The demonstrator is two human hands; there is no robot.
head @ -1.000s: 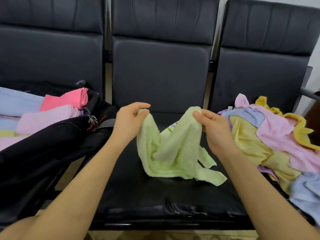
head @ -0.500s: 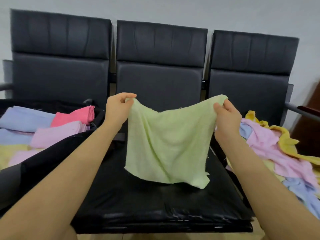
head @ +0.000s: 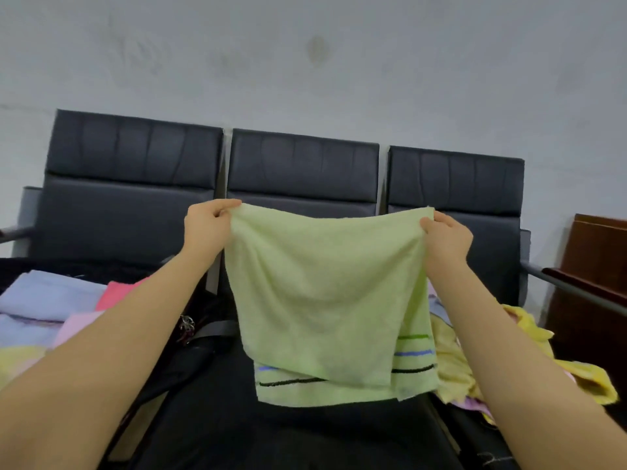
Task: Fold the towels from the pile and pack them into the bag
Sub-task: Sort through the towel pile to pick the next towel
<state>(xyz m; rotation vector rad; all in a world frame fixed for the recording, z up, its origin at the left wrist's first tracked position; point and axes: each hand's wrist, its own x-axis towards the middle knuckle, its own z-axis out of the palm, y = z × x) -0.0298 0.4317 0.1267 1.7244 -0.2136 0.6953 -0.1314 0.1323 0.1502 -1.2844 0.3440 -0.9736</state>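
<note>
A light green towel (head: 325,300) with dark, blue and green stripes near its lower edge hangs spread in the air above the middle seat. My left hand (head: 207,225) pinches its upper left corner and my right hand (head: 446,235) pinches its upper right corner. On the left seat lies the black bag (head: 190,354), with folded blue, pink and yellow towels (head: 51,300) in it. The loose pile of towels (head: 454,361), yellow and pink, lies on the right seat, partly hidden by the green towel and my right arm.
Three joined black chairs (head: 302,164) stand against a grey wall. A metal armrest (head: 570,290) runs along the right seat, and a brown wooden cabinet (head: 597,273) stands beyond it. The black middle seat (head: 271,432) lies below the towel.
Both hands have raised the green towel and pulled its top edge wide, from a bunched clump to a spread sheet. The view has tilted upward toward the wall.
</note>
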